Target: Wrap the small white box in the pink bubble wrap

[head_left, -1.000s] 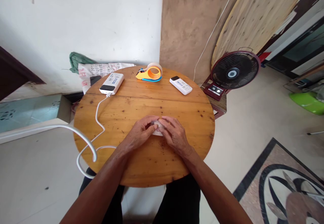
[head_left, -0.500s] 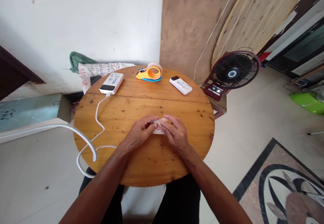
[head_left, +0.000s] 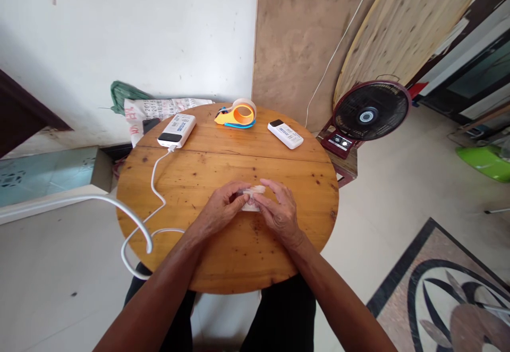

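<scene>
Between my hands, over the middle of the round wooden table (head_left: pixel 223 246), is a small whitish, partly clear packet (head_left: pixel 252 203) with reddish marks. My left hand (head_left: pixel 224 203) grips its left side, thumb on top and fingers curled behind. From the right, my right hand (head_left: pixel 281 208) holds its other side with bent fingers and thumb. Fingers hide part of the packet, and its exact kind cannot be made out. Farther back lie an orange and blue tape dispenser (head_left: pixel 236 116) and a white power bank (head_left: pixel 285 134).
Another white power bank (head_left: pixel 177 130) stands at the back left with a white cable (head_left: pixel 152 177) plugged in. A thick white curved tube (head_left: pixel 131 211) crosses the left edge. Right of the table, a dark red fan (head_left: pixel 370 113) sits on a small wooden stand (head_left: pixel 347 169).
My right fingers have shifted slightly to the right and spread a little, so more of the packet's upper edge shows. My left hand keeps its grip.
</scene>
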Available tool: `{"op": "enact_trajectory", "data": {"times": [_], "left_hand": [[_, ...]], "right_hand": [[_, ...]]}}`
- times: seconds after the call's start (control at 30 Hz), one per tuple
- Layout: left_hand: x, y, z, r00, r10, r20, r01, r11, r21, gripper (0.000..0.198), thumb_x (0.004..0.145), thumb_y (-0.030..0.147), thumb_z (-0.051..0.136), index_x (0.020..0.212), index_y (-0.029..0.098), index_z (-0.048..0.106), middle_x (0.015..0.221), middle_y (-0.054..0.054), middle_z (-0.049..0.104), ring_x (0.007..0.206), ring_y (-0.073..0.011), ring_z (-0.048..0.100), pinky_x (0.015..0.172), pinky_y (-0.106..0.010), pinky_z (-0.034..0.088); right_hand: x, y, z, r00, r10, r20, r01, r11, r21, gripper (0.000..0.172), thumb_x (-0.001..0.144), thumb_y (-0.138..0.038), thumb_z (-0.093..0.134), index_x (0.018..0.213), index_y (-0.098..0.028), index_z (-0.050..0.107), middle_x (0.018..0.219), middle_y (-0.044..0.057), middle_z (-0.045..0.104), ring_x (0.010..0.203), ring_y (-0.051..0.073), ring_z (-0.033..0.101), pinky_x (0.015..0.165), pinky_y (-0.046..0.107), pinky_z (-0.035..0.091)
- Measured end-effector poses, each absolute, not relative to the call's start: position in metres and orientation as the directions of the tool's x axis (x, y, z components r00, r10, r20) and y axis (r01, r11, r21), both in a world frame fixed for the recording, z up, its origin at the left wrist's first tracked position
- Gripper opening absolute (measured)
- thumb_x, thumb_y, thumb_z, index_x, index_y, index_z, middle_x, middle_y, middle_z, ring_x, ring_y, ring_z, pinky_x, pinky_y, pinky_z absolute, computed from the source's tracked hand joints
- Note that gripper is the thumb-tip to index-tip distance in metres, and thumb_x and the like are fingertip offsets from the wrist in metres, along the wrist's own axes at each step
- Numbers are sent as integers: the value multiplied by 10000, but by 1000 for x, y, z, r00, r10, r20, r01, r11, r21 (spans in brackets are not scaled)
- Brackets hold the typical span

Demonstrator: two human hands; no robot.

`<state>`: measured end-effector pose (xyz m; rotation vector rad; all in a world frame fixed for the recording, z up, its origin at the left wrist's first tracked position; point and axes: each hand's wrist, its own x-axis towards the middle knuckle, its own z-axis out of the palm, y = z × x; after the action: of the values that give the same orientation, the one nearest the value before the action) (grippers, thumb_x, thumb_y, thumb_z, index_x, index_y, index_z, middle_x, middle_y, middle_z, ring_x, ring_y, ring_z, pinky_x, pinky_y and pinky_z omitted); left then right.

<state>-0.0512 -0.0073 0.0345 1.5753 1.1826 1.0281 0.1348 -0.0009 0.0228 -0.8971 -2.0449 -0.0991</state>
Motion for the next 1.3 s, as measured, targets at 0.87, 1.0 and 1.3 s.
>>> {"op": "enact_trajectory", "data": {"times": [0.87, 1.0, 1.3], "left_hand": [[-53, -7, 28, 199, 974, 112, 225, -156, 962, 295, 859, 341, 561, 1088, 175, 644, 1014, -59, 671, 919, -190, 624, 844, -313, 486], [-52, -8, 32, 203, 975, 95, 236, -143, 961, 291, 860, 341, 551, 1077, 172, 643, 1005, -55, 674, 913, -189, 621, 832, -307, 484], [-52, -7, 33, 196, 978, 76, 255, -126, 959, 322, 854, 349, 539, 1100, 162, 632, 1055, -73, 669, 963, -208, 612, 866, -332, 479]], "right_hand": [[133, -6, 29, -331, 508, 795, 636, 743, -210, 103, 820, -151, 658, 879, -231, 685, 1183, 101, 633, 1078, 216, 589, 851, 358, 454], [133, -7, 29, -380, 520, 765, 649, 739, -180, 82, 827, -160, 649, 854, -232, 678, 1184, 92, 638, 1101, 211, 579, 853, 351, 445], [133, -7, 26, -420, 574, 703, 665, 722, -192, 111, 845, -175, 619, 888, -260, 676, 1209, 66, 632, 1130, 213, 556, 872, 365, 436]]}}
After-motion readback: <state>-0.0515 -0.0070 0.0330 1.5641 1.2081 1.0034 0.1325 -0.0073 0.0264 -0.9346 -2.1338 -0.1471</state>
